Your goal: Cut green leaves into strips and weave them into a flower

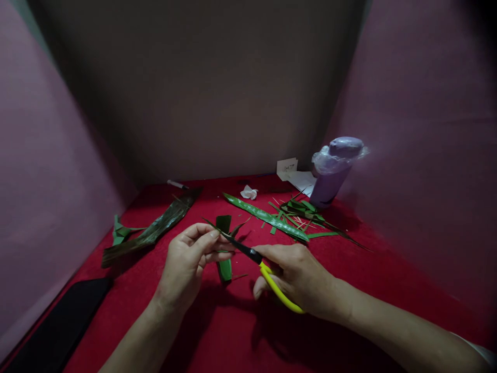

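Note:
My left hand (190, 256) pinches a narrow strip of green leaf (212, 224) between thumb and forefinger above the red cloth. My right hand (301, 277) is wrapped round the yellow handles of a pair of scissors (254, 255). Their black blades point left and meet the strip close to my left fingertips; whether the blades are parted I cannot tell. Behind and below the left fingers shows a broader green leaf piece (224, 270); whether that hand also holds it is hidden. A thin brownish leaf tip (240, 226) sticks out to the right.
A long leaf (155, 228) and a folded leaf piece (121, 230) lie left; another long leaf (267, 216) and leaf scraps (306, 210) lie right. A purple container (332, 181), cards (287, 167), white crumpled scrap (249, 192), marker-like tube (177, 184) and black flat object (62, 321) surround them.

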`<act>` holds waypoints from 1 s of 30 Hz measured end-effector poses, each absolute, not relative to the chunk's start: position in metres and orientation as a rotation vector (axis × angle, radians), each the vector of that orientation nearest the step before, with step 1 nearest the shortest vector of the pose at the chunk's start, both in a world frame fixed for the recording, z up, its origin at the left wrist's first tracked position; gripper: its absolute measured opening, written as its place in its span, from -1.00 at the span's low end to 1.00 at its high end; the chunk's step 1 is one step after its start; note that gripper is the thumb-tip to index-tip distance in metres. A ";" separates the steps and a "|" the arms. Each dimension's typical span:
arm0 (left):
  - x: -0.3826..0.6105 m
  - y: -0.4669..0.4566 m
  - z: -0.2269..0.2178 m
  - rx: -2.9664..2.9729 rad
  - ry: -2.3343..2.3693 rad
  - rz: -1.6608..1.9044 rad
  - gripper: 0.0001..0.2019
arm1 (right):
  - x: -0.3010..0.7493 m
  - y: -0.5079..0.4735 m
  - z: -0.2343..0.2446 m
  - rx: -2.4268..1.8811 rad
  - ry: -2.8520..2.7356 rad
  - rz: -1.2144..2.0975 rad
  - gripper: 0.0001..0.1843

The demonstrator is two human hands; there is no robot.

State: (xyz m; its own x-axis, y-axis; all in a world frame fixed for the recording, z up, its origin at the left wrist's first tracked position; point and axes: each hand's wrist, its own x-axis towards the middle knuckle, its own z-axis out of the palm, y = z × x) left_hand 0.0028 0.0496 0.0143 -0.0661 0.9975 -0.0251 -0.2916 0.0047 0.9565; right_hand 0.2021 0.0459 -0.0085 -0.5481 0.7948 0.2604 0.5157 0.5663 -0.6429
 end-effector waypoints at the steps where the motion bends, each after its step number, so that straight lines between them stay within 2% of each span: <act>1: 0.003 0.050 0.014 0.948 1.043 1.370 -0.90 | 0.202 0.046 -0.008 -1.049 -2.274 0.668 -0.90; 7: 0.003 0.049 0.012 0.955 1.048 1.361 -0.91 | 0.202 0.046 -0.009 -1.036 -2.264 0.647 -0.85; 17: 0.003 0.049 0.012 0.935 1.073 1.360 -0.86 | 0.200 0.043 -0.001 -1.147 -2.260 0.572 -0.56; 30: 0.003 0.051 0.009 0.931 1.053 1.303 -0.87 | 0.200 0.043 -0.007 -1.148 -2.281 0.434 -0.49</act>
State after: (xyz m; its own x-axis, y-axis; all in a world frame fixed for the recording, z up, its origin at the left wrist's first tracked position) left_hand 0.0031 0.0507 0.0095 -0.0232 0.9970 -0.0744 -0.2822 0.0649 0.9572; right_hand 0.2000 0.0429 -0.0071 -0.4881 0.8107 0.3234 0.6350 0.5840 -0.5056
